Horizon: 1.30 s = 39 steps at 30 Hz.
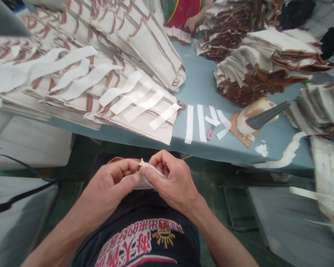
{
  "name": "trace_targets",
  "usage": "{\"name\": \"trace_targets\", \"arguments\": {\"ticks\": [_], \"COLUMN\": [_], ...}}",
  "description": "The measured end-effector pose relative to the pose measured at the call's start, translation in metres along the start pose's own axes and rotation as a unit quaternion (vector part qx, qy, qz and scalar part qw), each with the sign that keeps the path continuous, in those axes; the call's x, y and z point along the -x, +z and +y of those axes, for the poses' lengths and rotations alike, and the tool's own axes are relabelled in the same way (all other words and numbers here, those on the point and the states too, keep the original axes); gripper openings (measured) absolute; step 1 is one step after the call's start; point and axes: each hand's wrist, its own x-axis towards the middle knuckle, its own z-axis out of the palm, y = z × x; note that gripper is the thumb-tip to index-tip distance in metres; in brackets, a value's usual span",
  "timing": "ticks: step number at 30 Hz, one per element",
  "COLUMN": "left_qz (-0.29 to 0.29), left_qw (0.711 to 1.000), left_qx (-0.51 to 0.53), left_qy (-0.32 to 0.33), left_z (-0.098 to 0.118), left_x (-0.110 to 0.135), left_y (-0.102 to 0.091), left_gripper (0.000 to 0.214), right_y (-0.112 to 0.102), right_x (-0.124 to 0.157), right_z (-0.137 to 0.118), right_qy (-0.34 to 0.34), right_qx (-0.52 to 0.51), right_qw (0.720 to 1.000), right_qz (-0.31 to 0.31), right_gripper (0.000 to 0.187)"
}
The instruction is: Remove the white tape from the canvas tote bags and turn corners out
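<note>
Close in front of my body, both hands pinch a small cream piece with a brown edge [144,184], fabric or leather by its look. My left hand [114,178] has thumb and finger closed on its brown-edged end. My right hand [172,178] grips the same piece from the other side, where a white strip [155,169] runs along it under the fingers. Much of the piece is hidden behind my hands. Beyond them, cream panels with brown trim [153,128] lie overlapped on the table, with white strips [164,115] laid across them.
On the blue-grey table [195,70] lie loose white strips [189,124], a pink cutter-like tool [210,133] and a glue-smeared container [243,120] with a dark handle. Brown-and-cream stacks [256,74] stand at right. Across the table is another person's hand [191,24].
</note>
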Motion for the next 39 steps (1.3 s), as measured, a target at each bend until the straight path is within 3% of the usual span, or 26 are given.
{"name": "trace_targets", "arguments": {"ticks": [3,6,10,14,18,23,26,30,35,39], "left_qz": [0.027,0.062,0.099,0.105,0.101,0.041,-0.017,-0.074,-0.096,-0.056], "left_qw": [0.998,0.988,0.966,0.96,0.95,0.966,0.979,0.975,0.948,0.931], "left_qx": [-0.054,-0.133,-0.199,-0.22,-0.263,-0.228,-0.171,-0.182,-0.258,-0.288], "left_qy": [0.005,0.057,0.134,0.135,0.136,0.116,0.108,0.105,0.157,0.217], "left_z": [0.004,0.008,0.009,0.003,-0.004,-0.001,0.009,0.027,0.04,0.043], "left_x": [0.005,0.009,0.011,0.011,0.011,0.007,0.006,0.009,0.021,0.031], "left_y": [0.005,0.014,0.025,0.028,0.027,0.023,0.014,0.001,-0.008,-0.013], "left_gripper": [0.025,0.023,0.025,0.026,0.026,0.022,0.022,0.025,0.028,0.025], "right_y": [-0.001,-0.003,-0.003,0.002,0.008,0.009,-0.001,-0.02,-0.026,-0.029], "right_x": [0.0,-0.003,-0.009,-0.009,-0.008,-0.015,-0.017,-0.018,-0.035,-0.04], "right_z": [0.001,0.003,0.011,0.022,0.028,0.027,0.022,0.006,-0.012,-0.02], "right_qy": [0.032,0.083,0.089,0.0,-0.085,-0.12,-0.131,-0.238,-0.443,-0.443], "right_qx": [-0.094,-0.223,-0.24,-0.148,-0.059,0.023,-0.028,-0.087,-0.036,0.077], "right_qw": [0.994,0.963,0.945,0.975,0.987,0.991,0.991,0.967,0.89,0.882], "right_qz": [-0.039,-0.131,-0.202,-0.168,-0.125,-0.059,-0.024,-0.01,-0.107,-0.141], "right_gripper": [0.034,0.052,0.062,0.05,0.041,0.044,0.046,0.033,0.05,0.038]}}
